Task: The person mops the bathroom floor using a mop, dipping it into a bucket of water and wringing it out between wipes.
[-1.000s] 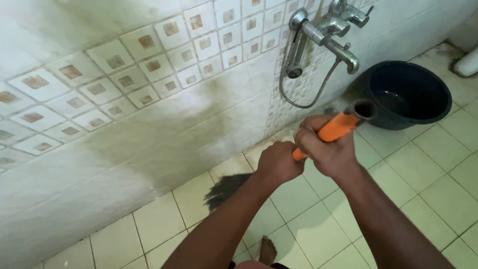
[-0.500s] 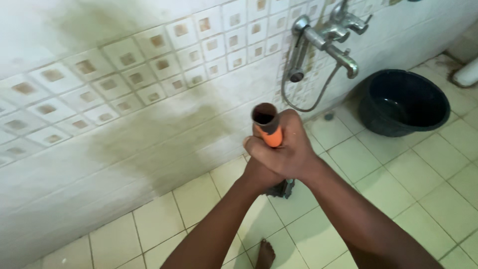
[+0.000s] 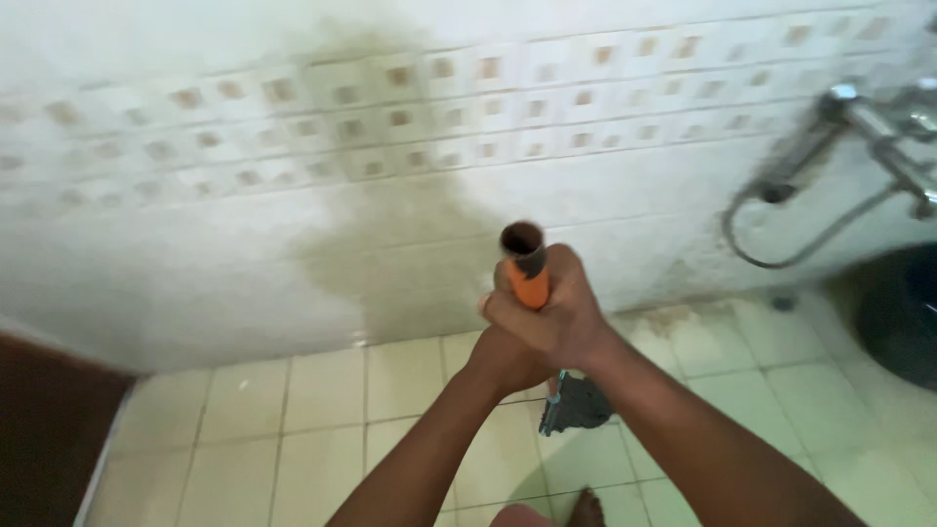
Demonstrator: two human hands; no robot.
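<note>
While an orange broom handle [image 3: 530,278] is standing at frame centre, the right hand [image 3: 556,312] is wrapping tightly around it, the left hand [image 3: 503,359] gripping below; dark bristles [image 3: 578,403] are touching the tiled floor [image 3: 322,420]

Evenly lit by soft daylight, without glare or hard shadows; motion-blurred throughout, worst on wall tiles [image 3: 410,107] and tap [image 3: 878,127].

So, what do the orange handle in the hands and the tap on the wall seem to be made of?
The orange tubular handle looks like matte plastic: uniform colour, hollow dark end. The silver wall tap seems to be polished metal, probably chrome-plated, judging by its bright reflections, though it is blurred.
</note>
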